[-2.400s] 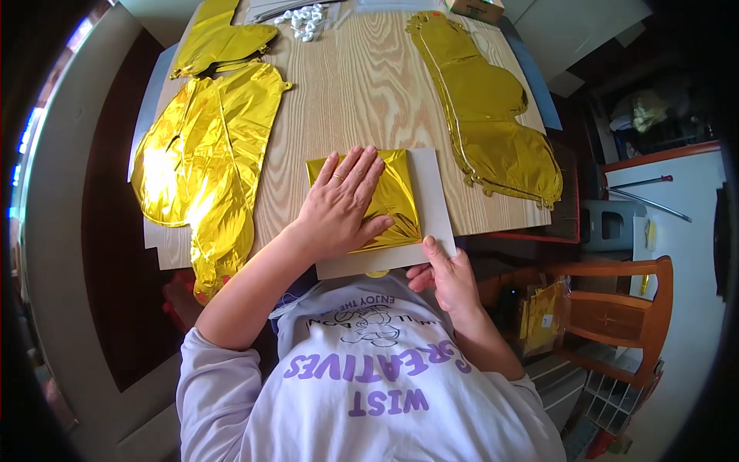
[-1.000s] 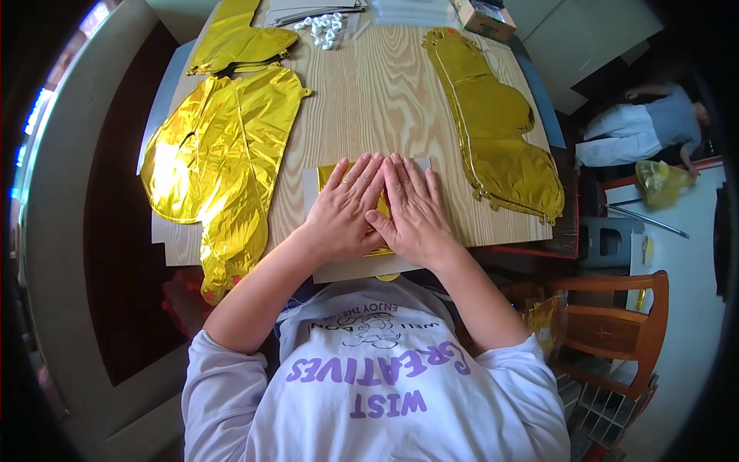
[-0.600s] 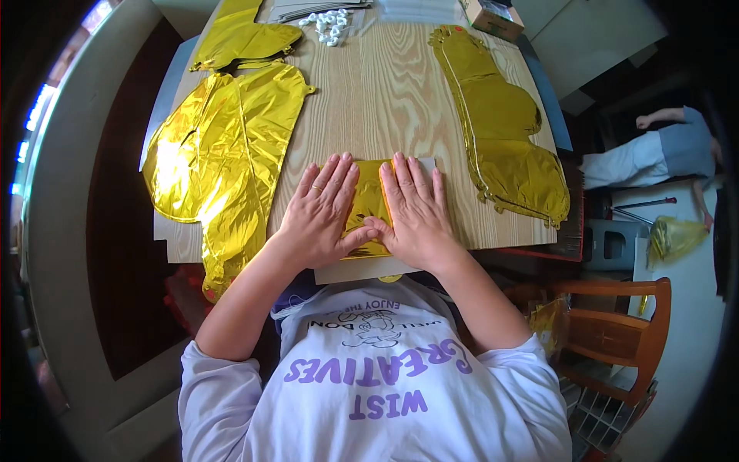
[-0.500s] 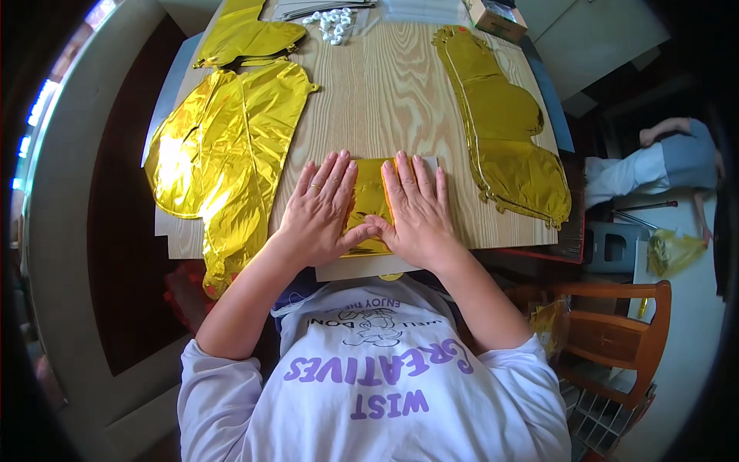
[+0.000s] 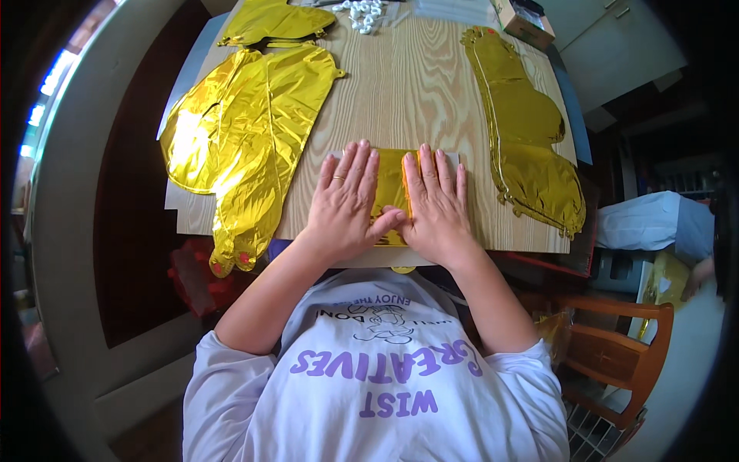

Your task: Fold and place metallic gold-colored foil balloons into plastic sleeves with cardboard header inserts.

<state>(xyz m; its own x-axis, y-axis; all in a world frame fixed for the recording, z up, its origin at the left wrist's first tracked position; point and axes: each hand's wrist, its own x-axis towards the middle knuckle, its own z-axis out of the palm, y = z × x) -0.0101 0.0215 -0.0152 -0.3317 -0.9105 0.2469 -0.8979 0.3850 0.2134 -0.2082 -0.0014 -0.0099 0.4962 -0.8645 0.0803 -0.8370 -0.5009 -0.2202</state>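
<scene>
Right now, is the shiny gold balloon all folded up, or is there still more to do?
Nearly done: the folded gold foil is already a small flat rectangle. The left hand and right hand press it flat. Left over: two big flat gold balloons lie unfolded on the table.

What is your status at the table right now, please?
Left hand and right hand flat, palms down, on folded gold foil balloon. Balloon lies on white sheet, near table edge. Nothing between the hands.
</scene>
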